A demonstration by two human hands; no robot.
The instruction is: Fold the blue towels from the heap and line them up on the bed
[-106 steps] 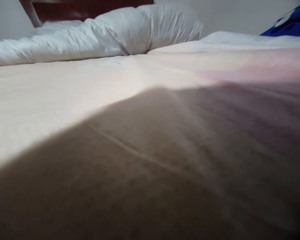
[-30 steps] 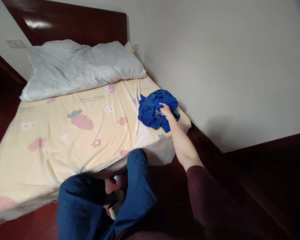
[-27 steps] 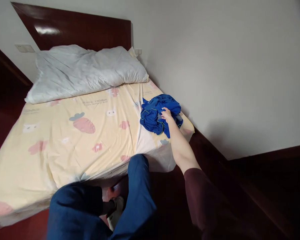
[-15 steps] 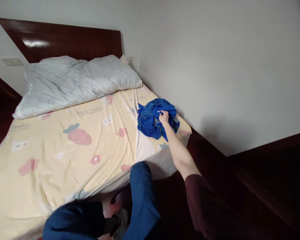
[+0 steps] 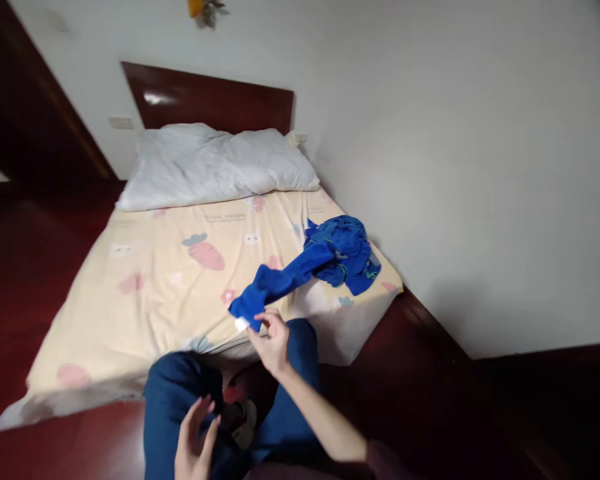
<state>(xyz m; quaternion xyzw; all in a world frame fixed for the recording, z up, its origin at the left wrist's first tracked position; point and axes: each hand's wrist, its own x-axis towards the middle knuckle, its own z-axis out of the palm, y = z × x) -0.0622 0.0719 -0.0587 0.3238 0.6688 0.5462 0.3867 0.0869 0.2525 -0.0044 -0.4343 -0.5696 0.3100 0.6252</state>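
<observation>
**Blue cloth (image 5: pixel 283 283) over a bed with a carrot sheet**

The bed has a pale yellow sheet (image 5: pixel 150 287) on it. The sheet has pink carrots, little flowers and white bunny faces, and it is a bit wrinkly. Its edge hangs down at the near side. A big white pillow (image 5: pixel 220 167) lies across the top of the bed, in front of a shiny dark red headboard (image 5: pixel 210 100).

A heap of blue clothes (image 5: pixel 347 243) sits on the right side of the bed, close to the plain pale wall (image 5: pixel 455 167). The blue cloth goes from the heap toward the person, like a long strip. The right hand (image 5: pixel 273 340) pinches its near end with the thumb and a finger, next to a small white tag (image 5: pixel 241 324). The left hand (image 5: pixel 194 443) is low down over the knee, with its fingers and thumb spread apart.

The person wears blue trousers (image 5: pixel 173 393) and sits by the bed. The floor (image 5: pixel 100 440) is dark red and shines in one spot. Something yellow (image 5: pixel 196 8) is high on the wall, too blurry to tell.
</observation>
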